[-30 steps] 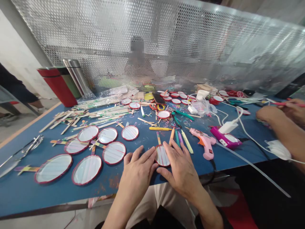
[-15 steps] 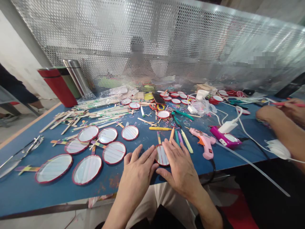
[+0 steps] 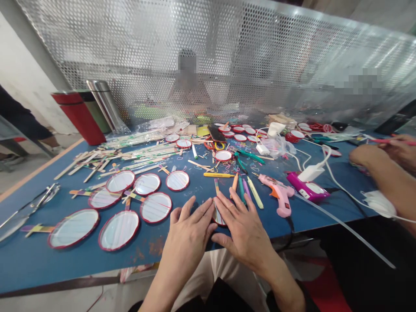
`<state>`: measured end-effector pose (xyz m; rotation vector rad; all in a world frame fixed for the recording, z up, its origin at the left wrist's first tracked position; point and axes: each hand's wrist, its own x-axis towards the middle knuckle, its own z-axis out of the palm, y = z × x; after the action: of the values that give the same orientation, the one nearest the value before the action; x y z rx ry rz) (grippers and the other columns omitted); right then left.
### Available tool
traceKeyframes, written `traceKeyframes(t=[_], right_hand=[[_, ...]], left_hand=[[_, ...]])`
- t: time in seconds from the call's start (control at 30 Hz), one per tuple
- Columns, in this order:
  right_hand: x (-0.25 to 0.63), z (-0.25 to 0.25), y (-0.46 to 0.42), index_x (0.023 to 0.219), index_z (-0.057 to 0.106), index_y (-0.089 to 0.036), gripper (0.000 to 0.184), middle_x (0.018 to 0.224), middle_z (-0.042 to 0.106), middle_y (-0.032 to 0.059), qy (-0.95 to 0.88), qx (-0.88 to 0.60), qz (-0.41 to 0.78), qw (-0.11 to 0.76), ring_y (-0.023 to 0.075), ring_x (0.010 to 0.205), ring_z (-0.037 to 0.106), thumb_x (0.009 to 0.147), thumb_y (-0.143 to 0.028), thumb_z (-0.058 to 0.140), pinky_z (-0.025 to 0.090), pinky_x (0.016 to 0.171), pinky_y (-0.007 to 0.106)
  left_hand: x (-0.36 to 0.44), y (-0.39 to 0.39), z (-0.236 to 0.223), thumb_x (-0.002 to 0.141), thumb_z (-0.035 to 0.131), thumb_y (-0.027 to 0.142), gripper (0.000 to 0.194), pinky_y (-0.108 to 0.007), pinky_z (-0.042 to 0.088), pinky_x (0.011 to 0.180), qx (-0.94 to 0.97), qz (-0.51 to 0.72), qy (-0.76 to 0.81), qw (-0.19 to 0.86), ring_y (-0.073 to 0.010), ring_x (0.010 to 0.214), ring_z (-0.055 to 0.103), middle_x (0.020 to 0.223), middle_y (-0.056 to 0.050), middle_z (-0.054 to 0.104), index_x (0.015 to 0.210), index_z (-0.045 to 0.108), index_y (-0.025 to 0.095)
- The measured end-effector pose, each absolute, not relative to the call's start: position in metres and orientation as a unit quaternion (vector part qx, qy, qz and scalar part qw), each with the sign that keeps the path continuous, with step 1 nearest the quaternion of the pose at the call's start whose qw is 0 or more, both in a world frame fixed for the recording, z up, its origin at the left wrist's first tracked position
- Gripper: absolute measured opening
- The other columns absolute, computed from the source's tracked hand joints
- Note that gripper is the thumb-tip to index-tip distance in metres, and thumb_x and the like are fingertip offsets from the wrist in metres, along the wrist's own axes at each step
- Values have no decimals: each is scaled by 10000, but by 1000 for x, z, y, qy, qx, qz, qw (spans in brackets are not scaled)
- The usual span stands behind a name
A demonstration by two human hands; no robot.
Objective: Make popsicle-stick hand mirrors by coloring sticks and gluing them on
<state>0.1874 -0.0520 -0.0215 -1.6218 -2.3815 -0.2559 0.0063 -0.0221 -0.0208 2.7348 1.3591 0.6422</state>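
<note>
A round red-rimmed disc [image 3: 219, 213] with strings across its face and a coloured stick on its far side lies flat on the blue table. My left hand [image 3: 191, 223] rests on its left edge, fingers stretched out. From the right, my right hand [image 3: 242, 225] lies over most of the disc with fingers spread, hiding much of it. Just beyond my right fingertips are several marker pens [image 3: 255, 193] and a yellow marker [image 3: 218, 175]. To the left lie several similar discs with crossed-stick handles, one nearest my left hand [image 3: 156, 208].
A pink glue gun [image 3: 276, 193] with a long glue stick lies right, beside a purple power socket [image 3: 307, 188] with cables. Craft sticks [image 3: 94, 162], a red flask [image 3: 78, 117] and a steel flask [image 3: 103, 104] stand left. Another person's arm [image 3: 380, 169] is at right. A perforated metal screen [image 3: 211, 56] rises behind.
My right hand has shifted slightly left over the disc, covering more of it. My left hand stays nearly in place.
</note>
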Motion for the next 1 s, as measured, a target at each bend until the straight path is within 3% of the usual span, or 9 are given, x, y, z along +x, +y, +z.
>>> traceKeyframes(t=[0.3,0.53,1.0], right_hand=[[187,-24,-51,1465,396,-92,780,1522,408,117,-815,-559,-84,132,397,1432,240,920,-649,427,240,1098,631],[187,-25,-51,1515,256,-64,841,1506,429,139,-807,-567,-62,156,384,1445,221,923,-631,443,226,1111,607],[186,-26,-52,1523,187,-71,775,1483,460,148,-802,-572,-56,166,360,1450,240,944,-502,473,204,1129,596]], left_hand=[[7,-21,-20,971,506,276,369,-513,444,920,878,204,434,14,-341,1288,500,1386,-2,603,1331,585,291],[7,-20,-22,978,496,291,347,-522,429,920,875,203,439,19,-338,1274,511,1387,24,598,1308,602,298],[8,-20,-22,969,513,286,331,-498,430,938,869,218,443,7,-318,1234,547,1324,-20,657,1277,631,320]])
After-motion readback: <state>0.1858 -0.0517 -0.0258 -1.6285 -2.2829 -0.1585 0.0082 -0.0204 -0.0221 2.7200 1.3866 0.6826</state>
